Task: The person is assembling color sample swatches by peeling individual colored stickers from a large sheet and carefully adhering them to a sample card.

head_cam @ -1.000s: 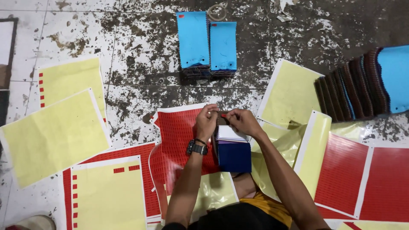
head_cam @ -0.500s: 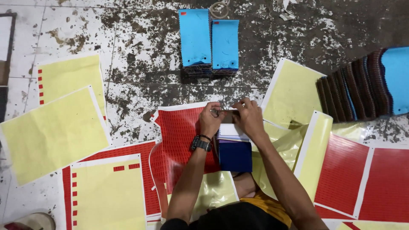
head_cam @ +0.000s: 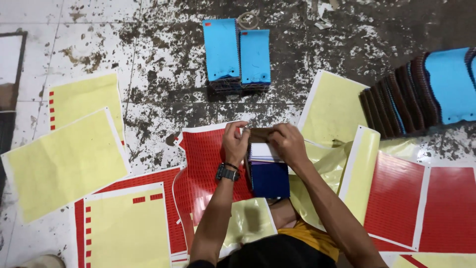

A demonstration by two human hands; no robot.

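Note:
A dark blue stack of fabric swatch cards (head_cam: 269,176) stands on end between my arms, with white and purple edges showing at its top. My left hand (head_cam: 235,141), with a black watch at the wrist, grips the brown top card (head_cam: 261,134) at its left end. My right hand (head_cam: 288,144) holds the same card at its right end, fingers curled over it. Under my left hand lies a red sticker sheet (head_cam: 203,166) with rows of small labels.
Two stacks with light blue covers (head_cam: 237,54) stand at the top centre. A fanned row of dark swatch cards (head_cam: 416,97) lies at the right. Yellow backing sheets (head_cam: 59,164) and more red sheets (head_cam: 421,203) cover the stained floor on both sides.
Both hands have spread a little apart along the top of the stack. The brown top card now shows between them.

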